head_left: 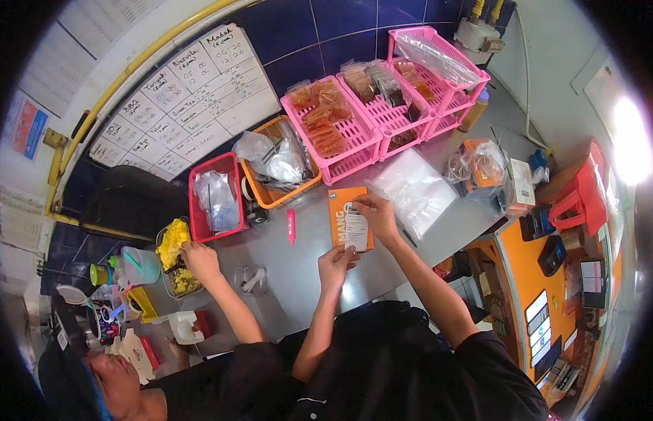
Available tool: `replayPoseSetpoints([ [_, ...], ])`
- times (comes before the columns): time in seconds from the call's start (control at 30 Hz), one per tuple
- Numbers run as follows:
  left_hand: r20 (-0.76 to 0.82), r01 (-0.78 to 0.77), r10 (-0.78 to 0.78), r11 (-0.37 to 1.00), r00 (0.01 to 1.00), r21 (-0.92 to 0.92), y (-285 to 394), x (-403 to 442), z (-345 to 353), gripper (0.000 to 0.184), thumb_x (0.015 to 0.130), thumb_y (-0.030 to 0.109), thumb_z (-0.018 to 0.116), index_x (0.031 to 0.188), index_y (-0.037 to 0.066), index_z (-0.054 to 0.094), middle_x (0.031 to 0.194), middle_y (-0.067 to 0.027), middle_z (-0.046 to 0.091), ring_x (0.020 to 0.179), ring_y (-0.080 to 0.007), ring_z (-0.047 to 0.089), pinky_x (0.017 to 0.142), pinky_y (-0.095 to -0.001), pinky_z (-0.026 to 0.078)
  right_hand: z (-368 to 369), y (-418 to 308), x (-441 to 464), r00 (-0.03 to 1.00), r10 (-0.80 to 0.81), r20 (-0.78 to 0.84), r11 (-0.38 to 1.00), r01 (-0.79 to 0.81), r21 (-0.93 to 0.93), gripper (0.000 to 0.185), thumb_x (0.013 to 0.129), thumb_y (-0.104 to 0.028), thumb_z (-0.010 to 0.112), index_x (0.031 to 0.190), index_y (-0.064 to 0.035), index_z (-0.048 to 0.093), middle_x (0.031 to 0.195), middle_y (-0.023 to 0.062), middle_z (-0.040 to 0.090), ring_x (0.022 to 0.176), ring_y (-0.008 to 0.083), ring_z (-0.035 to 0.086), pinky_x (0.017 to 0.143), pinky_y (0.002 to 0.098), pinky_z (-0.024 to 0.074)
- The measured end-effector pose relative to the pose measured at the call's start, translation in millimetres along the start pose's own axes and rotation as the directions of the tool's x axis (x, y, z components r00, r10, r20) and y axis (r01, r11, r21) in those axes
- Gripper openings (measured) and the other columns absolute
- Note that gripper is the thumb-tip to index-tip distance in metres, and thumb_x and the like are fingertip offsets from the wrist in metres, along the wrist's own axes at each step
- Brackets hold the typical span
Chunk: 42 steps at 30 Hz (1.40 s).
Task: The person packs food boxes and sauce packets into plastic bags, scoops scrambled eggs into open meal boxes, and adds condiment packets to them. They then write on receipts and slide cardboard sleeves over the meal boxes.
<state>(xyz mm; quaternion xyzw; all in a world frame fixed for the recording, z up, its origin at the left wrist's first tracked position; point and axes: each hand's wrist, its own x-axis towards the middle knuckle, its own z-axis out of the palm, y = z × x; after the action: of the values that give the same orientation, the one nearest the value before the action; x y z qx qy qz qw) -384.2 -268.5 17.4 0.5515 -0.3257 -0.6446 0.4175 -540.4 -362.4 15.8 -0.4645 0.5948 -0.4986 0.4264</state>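
Observation:
An orange food box [338, 208] with white lettering "MANG" stands out in front of me, at the near side of the steel counter. A white printed label [355, 230] lies against its face. My left hand [335, 268] grips the box's lower edge, thumb on the bottom of the label. My right hand [378, 216] is closed at the upper right side, fingertips on the box by the label's top corner. Whether the label is fully stuck down I cannot tell. A pink marker [291, 226] lies left of the box. Clear plastic bags [413, 188] lie beyond my right hand.
At left, a co-worker's hand [199, 261] reaches into a container of yellow food [173, 238]. Red basket [193, 179], orange basket [314, 184] and pink baskets [372, 151] with packets line the back. A small clear container [251, 279] sits near the front edge.

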Motion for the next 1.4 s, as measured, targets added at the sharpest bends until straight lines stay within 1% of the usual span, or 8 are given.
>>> replayPoseSetpoints([
  [0.27,-0.166,0.020,0.018,0.974,0.986,0.224,3,25,6,0.024,0.090,0.015,0.073,0.091,-0.002,0.057,0.081,-0.0155,0.072,0.072,-0.0177,0.071,0.061,-0.0299,0.055,16,29,27,0.957,-0.284,0.052,0.758,0.258,-0.599,0.020,0.077,-0.024,0.081,0.096,-0.0183,0.079,0.132,0.0090,0.055,0.118,0.0327,0.047,0.103,0.0472,0.0326],
  [0.33,-0.268,0.043,0.173,0.763,0.948,0.645,-1,30,5,0.040,0.083,0.029,0.079,0.093,0.001,0.053,0.074,-0.0169,0.068,0.069,-0.0304,0.070,0.066,-0.0406,0.054,17,33,30,0.948,-0.314,0.048,0.782,0.287,-0.553,0.020,0.077,-0.025,0.081,0.096,-0.0177,0.079,0.133,0.0099,0.053,0.120,0.0337,0.045,0.103,0.0469,0.0335],
  [0.47,-0.318,0.029,0.317,0.666,0.894,0.745,-11,26,-2,0.049,0.079,0.029,0.085,0.096,0.001,0.048,0.064,-0.0111,0.062,0.058,-0.0185,0.061,0.053,-0.0344,0.046,17,43,32,0.918,-0.397,0.014,0.808,0.357,-0.470,0.026,0.075,-0.028,0.082,0.097,-0.0148,0.078,0.135,0.0127,0.051,0.123,0.0356,0.043,0.102,0.0482,0.0358],
  [0.7,-0.318,-0.057,0.218,0.893,0.923,0.447,-24,48,-14,0.050,0.084,0.030,0.077,0.112,0.004,0.045,0.088,-0.0095,0.058,0.078,-0.0183,0.055,0.070,-0.0332,0.043,8,50,66,0.975,-0.221,-0.019,0.900,0.196,-0.390,0.047,0.077,-0.026,0.082,0.115,-0.0019,0.069,0.119,0.0201,0.063,0.110,0.0344,0.058,0.096,0.0411,0.0468],
  [0.87,-0.205,-0.059,0.089,0.987,0.975,0.147,-27,62,-19,0.050,0.091,0.030,0.069,0.125,0.004,0.043,0.108,-0.0091,0.055,0.097,-0.0184,0.053,0.084,-0.0334,0.041,16,79,87,0.933,0.359,-0.016,0.932,-0.358,0.058,0.033,0.095,-0.028,0.062,0.113,-0.0003,0.068,0.102,0.0144,0.071,0.096,0.0227,0.067,0.087,0.0338,0.0506],
  [1.03,-0.045,-0.003,0.001,0.998,0.999,-0.056,-26,79,-27,0.052,0.097,0.031,0.062,0.138,0.005,0.042,0.128,-0.0087,0.053,0.116,-0.0186,0.051,0.099,-0.0336,0.039,-62,103,78,0.879,-0.314,-0.360,0.876,0.122,-0.467,0.014,0.091,-0.007,0.060,0.103,-0.0001,0.062,0.097,0.0177,0.067,0.089,0.0313,0.067,0.078,0.0392,0.0526],
  [1.2,0.050,-0.006,0.007,1.000,0.999,-0.018,-18,86,-12,0.051,0.099,0.027,0.063,0.142,0.007,0.044,0.137,-0.0106,0.053,0.123,-0.0190,0.053,0.104,-0.0339,0.042,-105,124,63,0.963,-0.083,-0.257,0.664,-0.139,-0.735,0.013,0.089,-0.012,0.060,0.096,-0.0020,0.061,0.088,0.0205,0.068,0.083,0.0408,0.066,0.075,0.0479,0.0524],
  [1.4,0.187,-0.043,0.056,0.996,0.981,-0.072,-40,94,-24,0.054,0.100,0.020,0.060,0.148,0.009,0.037,0.142,-0.0119,0.053,0.132,-0.0244,0.052,0.107,-0.0416,0.045,-108,142,82,0.971,0.071,0.230,0.423,0.179,-0.889,0.041,0.071,-0.041,0.082,0.097,-0.0144,0.064,0.099,0.0090,0.070,0.097,0.0289,0.067,0.076,0.0522,0.0492],
])
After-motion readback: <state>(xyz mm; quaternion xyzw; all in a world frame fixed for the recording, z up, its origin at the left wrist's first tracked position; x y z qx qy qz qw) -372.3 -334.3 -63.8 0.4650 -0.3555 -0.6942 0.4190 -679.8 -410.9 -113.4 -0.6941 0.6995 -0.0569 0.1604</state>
